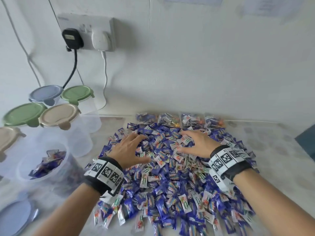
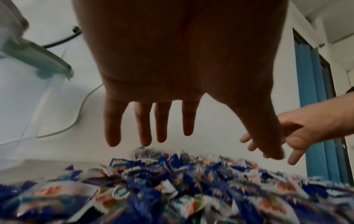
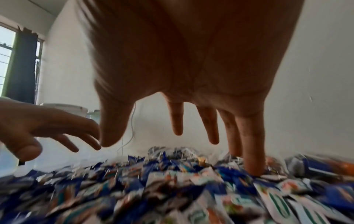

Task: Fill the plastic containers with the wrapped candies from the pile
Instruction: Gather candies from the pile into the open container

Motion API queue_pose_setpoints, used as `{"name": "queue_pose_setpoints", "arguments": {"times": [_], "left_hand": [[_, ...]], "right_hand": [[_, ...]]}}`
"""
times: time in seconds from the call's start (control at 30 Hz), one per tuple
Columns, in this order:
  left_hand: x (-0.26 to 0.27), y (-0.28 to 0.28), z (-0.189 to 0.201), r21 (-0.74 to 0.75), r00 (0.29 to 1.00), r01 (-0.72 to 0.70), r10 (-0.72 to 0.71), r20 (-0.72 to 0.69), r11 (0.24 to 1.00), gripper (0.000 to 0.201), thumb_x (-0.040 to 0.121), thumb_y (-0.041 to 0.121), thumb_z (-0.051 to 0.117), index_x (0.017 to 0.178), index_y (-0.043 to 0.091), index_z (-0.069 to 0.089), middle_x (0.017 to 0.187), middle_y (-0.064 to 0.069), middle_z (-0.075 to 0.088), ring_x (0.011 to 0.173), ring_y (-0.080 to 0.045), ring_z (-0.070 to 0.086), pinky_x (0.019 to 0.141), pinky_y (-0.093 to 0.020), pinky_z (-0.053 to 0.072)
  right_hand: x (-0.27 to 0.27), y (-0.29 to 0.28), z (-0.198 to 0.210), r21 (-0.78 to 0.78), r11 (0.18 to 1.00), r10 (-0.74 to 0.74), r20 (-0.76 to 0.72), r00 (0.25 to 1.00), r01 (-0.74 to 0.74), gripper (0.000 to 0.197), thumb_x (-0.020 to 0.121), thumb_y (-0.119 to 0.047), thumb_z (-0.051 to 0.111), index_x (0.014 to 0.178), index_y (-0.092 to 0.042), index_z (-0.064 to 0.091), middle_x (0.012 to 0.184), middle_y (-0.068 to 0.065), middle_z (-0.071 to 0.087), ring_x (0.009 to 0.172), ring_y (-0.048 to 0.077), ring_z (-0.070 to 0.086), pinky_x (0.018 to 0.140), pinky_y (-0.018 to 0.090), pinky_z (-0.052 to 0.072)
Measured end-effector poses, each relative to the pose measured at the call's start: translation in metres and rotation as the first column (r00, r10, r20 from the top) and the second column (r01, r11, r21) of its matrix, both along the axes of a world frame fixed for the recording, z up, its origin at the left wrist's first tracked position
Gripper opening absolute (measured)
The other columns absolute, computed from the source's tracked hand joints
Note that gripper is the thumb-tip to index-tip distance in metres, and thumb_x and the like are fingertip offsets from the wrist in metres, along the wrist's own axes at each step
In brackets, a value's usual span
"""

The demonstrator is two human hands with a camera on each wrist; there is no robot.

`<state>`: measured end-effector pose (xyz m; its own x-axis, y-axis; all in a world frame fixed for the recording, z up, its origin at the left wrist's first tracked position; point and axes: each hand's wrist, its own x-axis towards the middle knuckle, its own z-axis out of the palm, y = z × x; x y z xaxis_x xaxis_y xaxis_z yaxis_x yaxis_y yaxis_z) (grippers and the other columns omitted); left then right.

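A wide pile of blue and white wrapped candies covers the middle of the table. My left hand hovers palm down over its far left part, fingers spread and straight, holding nothing. My right hand is spread over the far right part, and its outer fingertips touch the wrappers. In the left wrist view my left hand hangs just above the candies. An uncovered clear plastic container at the left holds some candies.
Lidded clear containers stand at the back left: blue lid, green lids, beige lids. A loose blue lid lies front left. Lollipop bags line the wall. Plugs and cables hang from a socket.
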<state>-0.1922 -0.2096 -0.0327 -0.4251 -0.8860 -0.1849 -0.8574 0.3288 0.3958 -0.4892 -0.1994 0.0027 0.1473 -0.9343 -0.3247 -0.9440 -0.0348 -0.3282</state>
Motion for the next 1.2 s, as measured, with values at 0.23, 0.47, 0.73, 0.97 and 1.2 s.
{"name": "queue_pose_setpoints", "arguments": {"times": [0.23, 0.47, 0.73, 0.97, 1.2], "left_hand": [[-0.024, -0.010, -0.027, 0.168, 0.962, -0.017, -0.030, 0.271, 0.986, 0.122, 0.052, 0.091, 0.062, 0.149, 0.054, -0.003, 0.164, -0.002, -0.007, 0.150, -0.036, 0.006, 0.111, -0.069, 0.026], [-0.034, -0.016, -0.042, 0.093, 0.934, 0.000, -0.033, 0.355, 0.996, 0.109, 0.062, 0.089, 0.056, 0.148, 0.054, 0.000, 0.164, -0.004, 0.005, 0.147, -0.037, 0.017, 0.109, -0.066, 0.030], [-0.039, -0.016, -0.037, 0.037, 0.966, 0.037, -0.045, 0.253, 0.999, 0.087, 0.081, 0.064, 0.064, 0.152, 0.043, 0.018, 0.152, 0.000, 0.035, 0.134, -0.030, 0.037, 0.101, -0.048, 0.044], [-0.038, -0.023, -0.033, 0.076, 0.988, 0.049, -0.060, 0.140, 0.996, 0.067, 0.085, 0.053, 0.067, 0.145, 0.044, 0.039, 0.134, 0.000, 0.047, 0.124, -0.025, 0.046, 0.101, -0.041, 0.043], [-0.037, -0.031, -0.027, 0.069, 0.999, 0.031, -0.032, 0.011, 0.997, 0.048, 0.085, 0.038, 0.074, 0.131, 0.030, 0.061, 0.124, -0.002, 0.056, 0.112, -0.020, 0.054, 0.093, -0.030, 0.040]], "right_hand": [[0.003, 0.016, -0.034, 0.170, 0.985, 0.003, -0.159, 0.987, 0.024, 0.114, 0.056, -0.088, 0.061, 0.141, -0.063, -0.011, 0.162, 0.006, -0.012, 0.146, 0.048, -0.004, 0.107, 0.070, 0.028], [0.016, 0.009, -0.057, 0.118, 0.993, 0.029, -0.251, 0.967, 0.001, 0.098, 0.069, -0.080, 0.059, 0.147, -0.054, 0.006, 0.163, 0.003, -0.001, 0.144, 0.046, 0.011, 0.103, 0.059, 0.038], [0.018, 0.000, -0.063, 0.096, 0.995, 0.053, -0.205, 0.977, -0.034, 0.079, 0.082, -0.063, 0.062, 0.147, -0.053, 0.018, 0.162, 0.008, 0.006, 0.139, 0.046, 0.026, 0.108, 0.053, 0.036], [0.014, 0.000, -0.059, -0.053, 0.998, 0.034, -0.117, 0.993, -0.040, 0.042, 0.090, -0.012, 0.059, 0.130, -0.024, 0.054, 0.119, 0.008, 0.053, 0.104, 0.030, 0.057, 0.087, 0.039, 0.049], [0.005, -0.001, -0.049, -0.126, 0.992, -0.016, -0.058, 0.998, 0.008, 0.040, 0.091, -0.007, 0.062, 0.130, -0.017, 0.059, 0.122, 0.014, 0.063, 0.105, 0.028, 0.064, 0.092, 0.037, 0.052]]}}
